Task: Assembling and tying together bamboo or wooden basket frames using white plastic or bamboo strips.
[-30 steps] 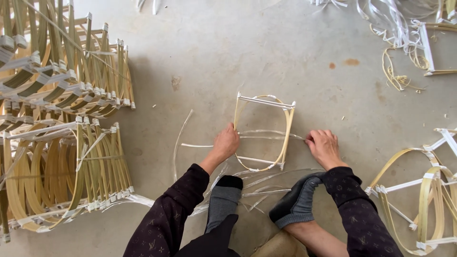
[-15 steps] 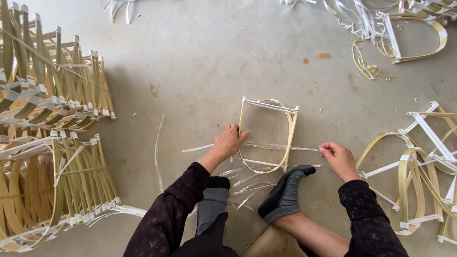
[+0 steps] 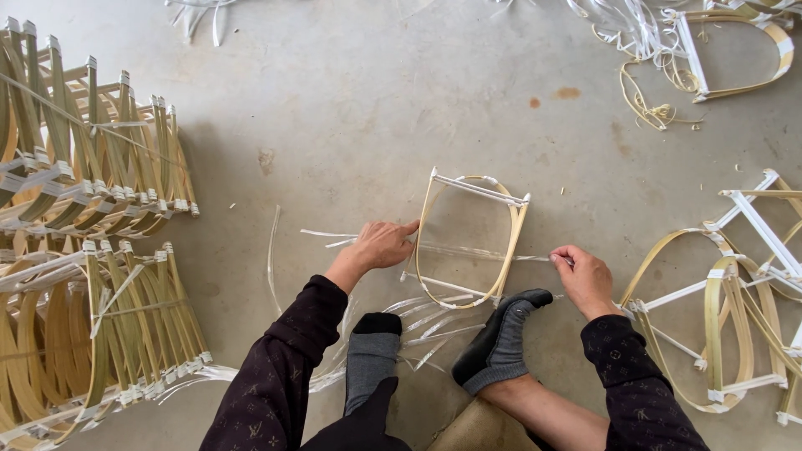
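The left hand [image 3: 380, 245] steadies the bamboo frame [image 3: 472, 240] while the right hand [image 3: 582, 280] pinches a white strip [image 3: 468, 250] taut across it, mid-binding; next calls for even tension.

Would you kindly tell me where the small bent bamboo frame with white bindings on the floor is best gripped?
Probably the bent bamboo frame is best gripped at its left upright from the left, where the left hand rests; the right hand pulls a white strip across it.

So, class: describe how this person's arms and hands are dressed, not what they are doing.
Both arms wear long dark sleeves with a faint repeated pattern, ending at the wrists. The left hand and right hand are bare: no gloves, and no rings or watch that can be made out.
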